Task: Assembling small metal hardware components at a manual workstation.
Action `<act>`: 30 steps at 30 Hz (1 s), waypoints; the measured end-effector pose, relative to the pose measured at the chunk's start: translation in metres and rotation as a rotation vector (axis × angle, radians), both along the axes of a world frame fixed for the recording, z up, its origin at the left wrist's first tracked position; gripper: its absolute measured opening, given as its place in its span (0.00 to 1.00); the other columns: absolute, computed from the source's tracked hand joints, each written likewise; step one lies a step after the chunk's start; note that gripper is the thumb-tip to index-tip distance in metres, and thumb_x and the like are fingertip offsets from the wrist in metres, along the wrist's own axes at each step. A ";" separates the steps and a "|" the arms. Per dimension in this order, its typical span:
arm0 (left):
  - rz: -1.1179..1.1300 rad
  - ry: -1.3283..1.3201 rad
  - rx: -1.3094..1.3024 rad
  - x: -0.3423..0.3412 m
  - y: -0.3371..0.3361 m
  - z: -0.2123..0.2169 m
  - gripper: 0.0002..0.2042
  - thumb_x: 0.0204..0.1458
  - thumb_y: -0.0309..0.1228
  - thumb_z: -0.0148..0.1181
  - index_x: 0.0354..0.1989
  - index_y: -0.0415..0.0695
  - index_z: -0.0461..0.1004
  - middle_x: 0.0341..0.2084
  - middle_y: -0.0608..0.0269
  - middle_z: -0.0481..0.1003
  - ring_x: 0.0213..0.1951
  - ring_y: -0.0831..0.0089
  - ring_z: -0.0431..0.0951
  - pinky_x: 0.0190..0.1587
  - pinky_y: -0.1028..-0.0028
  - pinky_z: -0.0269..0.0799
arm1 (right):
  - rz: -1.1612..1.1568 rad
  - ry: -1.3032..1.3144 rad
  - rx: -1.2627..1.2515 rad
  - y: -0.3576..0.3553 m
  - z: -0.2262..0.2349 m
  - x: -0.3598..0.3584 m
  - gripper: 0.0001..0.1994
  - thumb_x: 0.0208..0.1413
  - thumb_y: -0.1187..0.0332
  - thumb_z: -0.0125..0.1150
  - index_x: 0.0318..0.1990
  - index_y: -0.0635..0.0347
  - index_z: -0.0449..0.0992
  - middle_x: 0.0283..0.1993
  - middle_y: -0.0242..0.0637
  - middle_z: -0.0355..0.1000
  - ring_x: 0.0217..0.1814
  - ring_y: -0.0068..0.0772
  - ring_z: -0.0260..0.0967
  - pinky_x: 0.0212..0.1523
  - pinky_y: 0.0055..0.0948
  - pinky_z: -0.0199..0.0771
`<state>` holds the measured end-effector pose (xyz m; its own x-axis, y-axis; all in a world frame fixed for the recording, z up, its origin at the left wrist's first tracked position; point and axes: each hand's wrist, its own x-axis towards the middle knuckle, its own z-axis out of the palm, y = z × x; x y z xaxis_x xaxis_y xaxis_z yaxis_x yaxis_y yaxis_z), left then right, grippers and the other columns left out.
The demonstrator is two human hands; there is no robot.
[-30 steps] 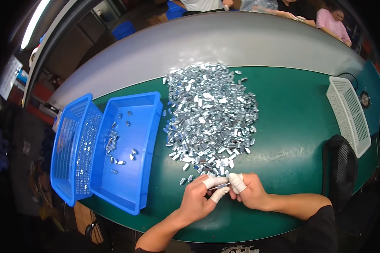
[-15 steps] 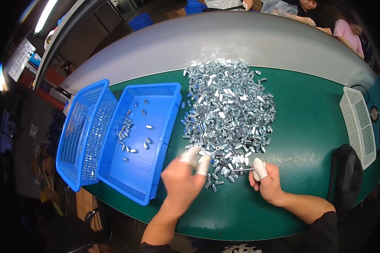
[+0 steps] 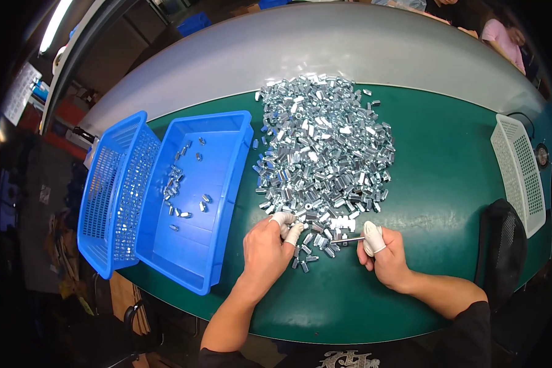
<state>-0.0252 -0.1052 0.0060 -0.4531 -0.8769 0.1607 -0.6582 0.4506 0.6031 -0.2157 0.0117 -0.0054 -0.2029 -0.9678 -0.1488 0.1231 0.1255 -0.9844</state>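
Observation:
A large heap of shiny silver hex standoffs (image 3: 325, 141) lies on the green tabletop, thinning out toward me. My left hand (image 3: 267, 245), with white finger cots on thumb and fingers, reaches into the heap's near left edge. Its fingertips come together among the standoffs; whatever sits between them is too small to make out. At the near right edge my right hand (image 3: 383, 254), also in white finger cots, is closed on a thin metal rod (image 3: 348, 240). The rod points left, its tip over or against the loose standoffs.
Left of the heap stands a shallow blue tray (image 3: 193, 245) with scattered standoffs in it. A blue perforated basket (image 3: 101, 202) leans beside it. On the right are a white perforated basket (image 3: 520, 178) and a black mesh-like bag (image 3: 503, 251). A grey raised panel (image 3: 288, 43) borders the far side; people sit beyond.
My left hand has settled at the heap's edge, its fingertips drawn together. The right hand keeps its hold on the rod. The whole view has shifted slightly.

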 end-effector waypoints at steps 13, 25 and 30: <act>-0.219 0.404 0.045 -0.012 0.019 0.011 0.08 0.44 0.21 0.64 0.32 0.38 0.73 0.27 0.60 0.75 0.25 0.72 0.72 0.29 0.75 0.69 | -0.057 -0.043 -0.047 0.000 0.011 -0.001 0.19 0.64 0.58 0.42 0.23 0.58 0.66 0.16 0.28 0.64 0.14 0.13 0.56 0.16 0.16 0.54; -0.382 0.426 0.392 -0.018 0.043 0.010 0.09 0.42 0.20 0.66 0.34 0.37 0.76 0.26 0.58 0.77 0.27 0.72 0.76 0.31 0.76 0.71 | 0.150 0.004 -0.027 0.003 0.019 0.008 0.18 0.64 0.63 0.43 0.23 0.63 0.70 0.16 0.29 0.64 0.19 0.18 0.59 0.20 0.24 0.60; -0.462 0.434 -0.015 -0.021 0.042 0.006 0.07 0.41 0.20 0.65 0.30 0.38 0.76 0.26 0.59 0.77 0.25 0.67 0.75 0.29 0.73 0.70 | 0.185 0.022 -0.011 0.001 0.016 0.010 0.20 0.64 0.61 0.42 0.23 0.62 0.70 0.16 0.29 0.64 0.17 0.18 0.58 0.19 0.23 0.59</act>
